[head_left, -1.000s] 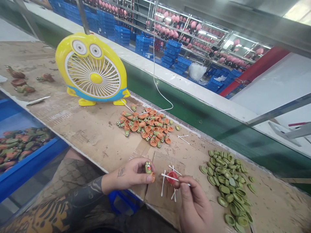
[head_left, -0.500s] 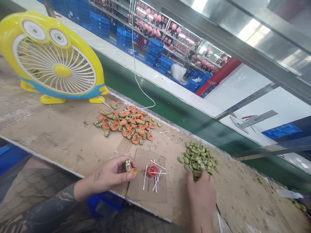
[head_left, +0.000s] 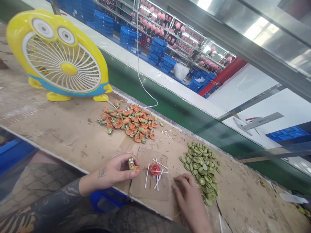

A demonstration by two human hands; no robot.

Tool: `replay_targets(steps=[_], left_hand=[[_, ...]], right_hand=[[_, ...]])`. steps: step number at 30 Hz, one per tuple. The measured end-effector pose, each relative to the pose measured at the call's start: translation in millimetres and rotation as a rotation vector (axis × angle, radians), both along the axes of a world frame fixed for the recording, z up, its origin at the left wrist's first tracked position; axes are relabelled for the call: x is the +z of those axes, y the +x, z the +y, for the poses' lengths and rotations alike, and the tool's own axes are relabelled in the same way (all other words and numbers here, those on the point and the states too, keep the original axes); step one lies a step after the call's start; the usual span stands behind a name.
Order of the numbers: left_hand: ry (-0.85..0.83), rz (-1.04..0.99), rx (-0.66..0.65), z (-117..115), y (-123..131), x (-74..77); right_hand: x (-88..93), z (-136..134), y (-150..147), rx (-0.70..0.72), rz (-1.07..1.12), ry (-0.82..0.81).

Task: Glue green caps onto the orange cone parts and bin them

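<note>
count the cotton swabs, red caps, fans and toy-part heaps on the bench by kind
Yellow fan: 1
Red cap: 1
Heaps of toy parts: 2, one orange heap, one green heap
Cotton swabs: about 7, five or so around the cap, two apart
Total: about 11

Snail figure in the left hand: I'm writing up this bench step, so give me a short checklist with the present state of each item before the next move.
1. Snail figure pinched in left hand: ok.
2. Its orange open end free of fingers: ok.
3. Right hand holding a green shell: cannot tell; it lies palm down beside the green shell pile.
4. Red cap on the cardboard between the hands: ok.
5. Cotton swabs beside the cap: ok.
6. Content of the red cap: cannot tell.
</note>
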State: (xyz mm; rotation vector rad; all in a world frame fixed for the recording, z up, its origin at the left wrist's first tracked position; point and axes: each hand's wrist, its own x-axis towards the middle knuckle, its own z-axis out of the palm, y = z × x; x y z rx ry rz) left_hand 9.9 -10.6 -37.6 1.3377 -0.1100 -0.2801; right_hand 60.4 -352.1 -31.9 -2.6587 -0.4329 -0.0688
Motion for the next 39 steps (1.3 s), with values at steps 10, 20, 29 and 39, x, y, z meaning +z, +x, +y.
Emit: replay_targets(steps=[10, 20, 29, 39], left_hand=[[-0.127, -0.054, 0.102, -12, -8, 3.9], [-0.292, -0.164, 0.059, -35, -33, 37.0], [-0.259, -0.295, 0.174, -31, -32, 33.4], [0.016, -0.488, 0.314, -21, -40, 36.7]], right_hand=[[25.2, 18, -21, -0.123, 0.061, 0.570], [28.5, 94, -54, 0.340, -0.113, 0.793], [39.5, 110, -53, 0.351, -0.209, 0.657], [69.2, 114, -52, 0.477, -0.385, 0.405]])
